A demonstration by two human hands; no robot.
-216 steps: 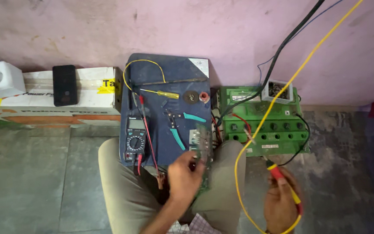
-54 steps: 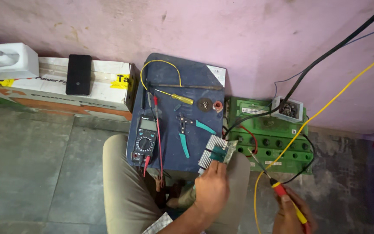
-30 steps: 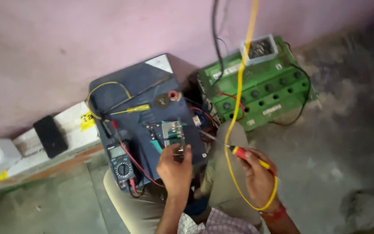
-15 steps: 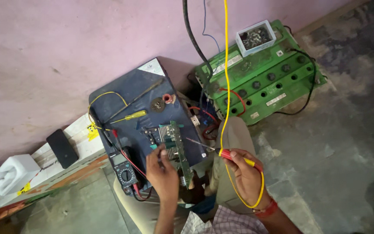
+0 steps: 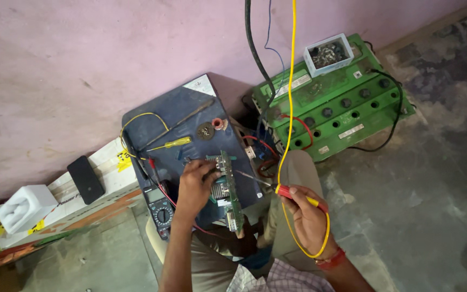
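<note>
My left hand (image 5: 194, 185) grips a green circuit board (image 5: 227, 190) and holds it on edge over a dark blue case (image 5: 185, 127) on my lap. My right hand (image 5: 305, 216) is closed around a soldering iron (image 5: 293, 193) with a red and yellow handle. Its thin metal tip points left and reaches the board's right side. The iron's yellow cord (image 5: 289, 86) rises out of the top of the view and loops around my right wrist.
On the case lie a yellow screwdriver (image 5: 175, 143), a solder coil (image 5: 219, 124) and a multimeter (image 5: 161, 208) with red leads. A green battery (image 5: 333, 105) with a small parts tray (image 5: 328, 54) stands right. A black phone (image 5: 86, 179) rests on a box left.
The view has swung and steadied. My left hand has turned the board upright, and my right hand has brought the iron's tip left up to it.
</note>
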